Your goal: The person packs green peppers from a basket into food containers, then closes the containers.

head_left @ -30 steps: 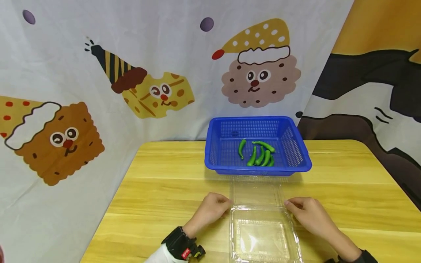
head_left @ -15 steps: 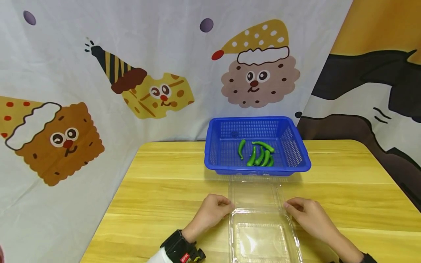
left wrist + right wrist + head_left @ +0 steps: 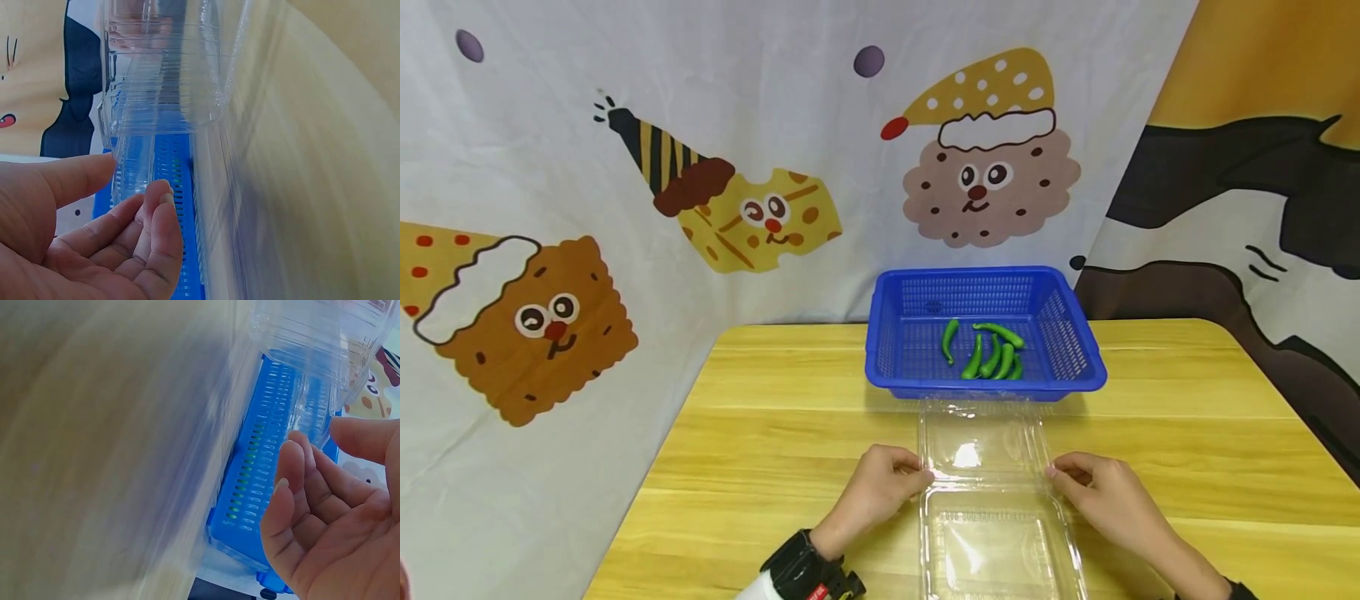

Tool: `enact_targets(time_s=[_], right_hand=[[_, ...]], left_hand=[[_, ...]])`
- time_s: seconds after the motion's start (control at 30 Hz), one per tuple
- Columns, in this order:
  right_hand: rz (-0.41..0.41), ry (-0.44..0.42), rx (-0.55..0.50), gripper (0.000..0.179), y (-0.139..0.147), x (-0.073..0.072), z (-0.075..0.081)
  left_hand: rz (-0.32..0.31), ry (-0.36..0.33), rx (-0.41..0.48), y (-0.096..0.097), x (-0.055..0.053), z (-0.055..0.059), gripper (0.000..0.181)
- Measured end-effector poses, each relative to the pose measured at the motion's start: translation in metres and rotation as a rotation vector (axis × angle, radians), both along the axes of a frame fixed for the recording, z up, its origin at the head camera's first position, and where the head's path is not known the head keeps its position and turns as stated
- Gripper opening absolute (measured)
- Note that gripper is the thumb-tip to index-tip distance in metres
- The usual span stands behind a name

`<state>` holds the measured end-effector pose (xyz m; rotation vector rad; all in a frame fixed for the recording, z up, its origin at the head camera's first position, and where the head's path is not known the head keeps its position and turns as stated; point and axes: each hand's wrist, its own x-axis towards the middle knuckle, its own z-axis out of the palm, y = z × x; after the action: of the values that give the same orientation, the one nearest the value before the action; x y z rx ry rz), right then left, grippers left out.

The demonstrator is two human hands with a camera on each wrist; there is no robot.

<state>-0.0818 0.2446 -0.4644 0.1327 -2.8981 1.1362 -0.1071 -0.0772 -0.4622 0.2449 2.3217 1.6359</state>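
My L grip [image 3: 882, 490] & R grip [image 3: 1108, 500] r pinching opp edges of a clear plastic box [image 3: 988, 485], blue basket [image 3: 988, 386] w/ green peppers [image 3: 990, 358] just beyond.

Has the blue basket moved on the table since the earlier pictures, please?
No. In the head view, the basket keeps its place against the table's back edge.

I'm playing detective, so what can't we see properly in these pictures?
Clear box: near end cut off by the head view's bottom edge.
Green peppers: mostly hidden in the right wrist view by the wall of the blue basket.
Blue basket: partly covered by the left hand in the left wrist view.
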Motion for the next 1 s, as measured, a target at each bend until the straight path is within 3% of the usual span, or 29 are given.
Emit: enact_targets(time_s=[0.27, 0.5, 1.0], right_hand=[[0.008, 0.047, -0.008, 0.013, -0.001, 0.004, -0.001], [0.005, 0.073, 0.003, 0.011, -0.002, 0.006, 0.0], [0.018, 0.084, 0.006, 0.005, -0.003, 0.015, 0.0]], left_hand=[[0.003, 0.025, -0.005, 0.0, 0.002, -0.001, 0.008], [0.018, 0.006, 0.015, -0.001, 0.006, 0.003, 0.01], [-0.024, -0.024, 0.008, -0.007, 0.013, 0.003, 0.011]])
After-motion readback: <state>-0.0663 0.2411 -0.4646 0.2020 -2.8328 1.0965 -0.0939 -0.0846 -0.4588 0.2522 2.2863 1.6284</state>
